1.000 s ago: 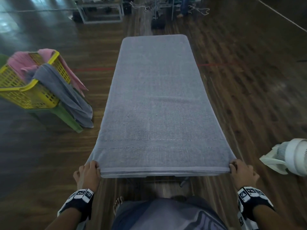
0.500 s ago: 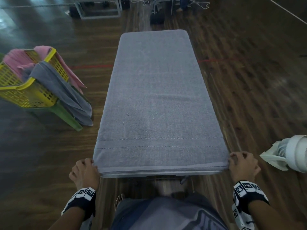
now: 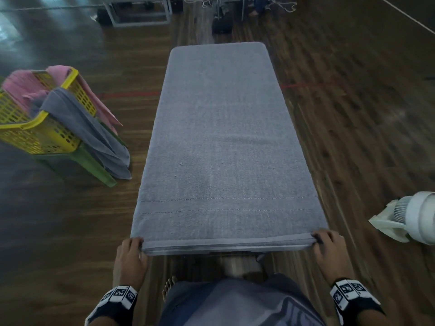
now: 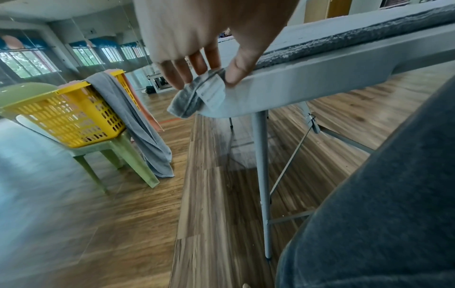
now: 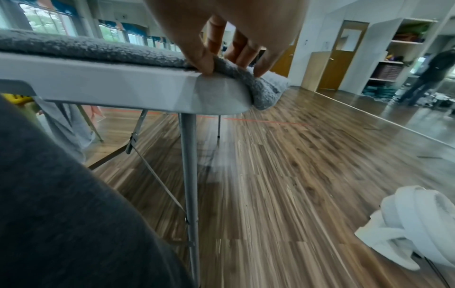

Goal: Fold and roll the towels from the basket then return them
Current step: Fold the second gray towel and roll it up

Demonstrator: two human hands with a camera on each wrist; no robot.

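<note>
Right now your left hand [image 3: 130, 257] pinches the near left corner of the grey towel [image 3: 223, 147] between thumb and fingers, and your right hand [image 3: 329, 251] pinches the near right corner the same way. That towel lies flat along the whole table [image 4: 307, 78], its corners hanging just over the near edge. Off to your left, the yellow basket [image 3: 47, 135] sits on a green stool [image 4: 123, 154], with another grey towel [image 3: 98, 135] and a pink towel [image 3: 21, 85] draped over its rim.

Probably a dance studio; wall mirrors [image 5: 418, 109]; wide wooden floor [image 3: 353, 137].
</note>
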